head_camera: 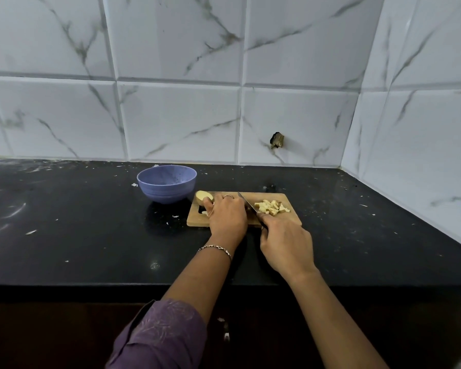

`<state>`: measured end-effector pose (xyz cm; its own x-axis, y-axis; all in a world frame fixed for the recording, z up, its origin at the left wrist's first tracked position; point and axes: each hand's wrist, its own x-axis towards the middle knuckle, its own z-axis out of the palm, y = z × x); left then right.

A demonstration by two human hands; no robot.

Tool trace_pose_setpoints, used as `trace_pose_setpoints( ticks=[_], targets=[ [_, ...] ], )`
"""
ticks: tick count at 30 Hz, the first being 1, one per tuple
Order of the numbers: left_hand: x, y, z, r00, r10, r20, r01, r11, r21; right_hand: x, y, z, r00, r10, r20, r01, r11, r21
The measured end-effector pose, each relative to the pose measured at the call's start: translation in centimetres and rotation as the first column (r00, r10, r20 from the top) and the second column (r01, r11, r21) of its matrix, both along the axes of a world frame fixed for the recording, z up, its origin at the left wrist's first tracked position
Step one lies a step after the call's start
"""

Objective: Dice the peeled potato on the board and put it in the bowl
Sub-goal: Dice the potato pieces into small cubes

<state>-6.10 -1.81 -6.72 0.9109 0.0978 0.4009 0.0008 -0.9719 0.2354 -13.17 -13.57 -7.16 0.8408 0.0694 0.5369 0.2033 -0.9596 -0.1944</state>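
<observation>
near edge: purple sleeve (pixel 157 334) on the left arm, bracelet (pixel 216 249) at the wrist.
right hand (pixel 285 243): fingers wrapped round the handle of a knife (pixel 246 202). the blade runs away and to the left over the board (pixel 294 222), its tip near the board's far edge. the blade lies between the left hand and the dice.
left hand (pixel 228 217): knuckles up on the board, fingers bent down, ring (pixel 228 196) on one finger. what is under the palm is hidden, so cannot tell whether it grips anything.
potato (pixel 204 197): an uncut piece shows at the board's far left corner, touching the left hand.
dice (pixel 270 207): a small pile on the right part of the board, just right of the blade.
bowl (pixel 167 183): blue, upright on the black counter (pixel 77 222), just beyond the board's left corner.
behind: marble-look tile wall (pixel 176 115) with a broken hole (pixel 277 140).
</observation>
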Motion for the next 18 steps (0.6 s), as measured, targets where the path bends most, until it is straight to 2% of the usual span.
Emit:
trace_pose_setpoints(
  ticks=[12, 18],
  targets=[
    [-0.06, 0.34, -0.26, 0.998, 0.037, 0.058, -0.036, 0.999, -0.012, 0.02, 0.07, -0.44, 1.0, -0.004, 0.023, 0.004, 0.999, -0.037],
    [-0.52, 0.56, -0.1, 0.994, 0.08, 0.071, -0.08, 0.997, 0.003, -0.24, 0.03, -0.36, 0.998, -0.034, 0.055, 0.03, 0.997, 0.068]
  ],
)
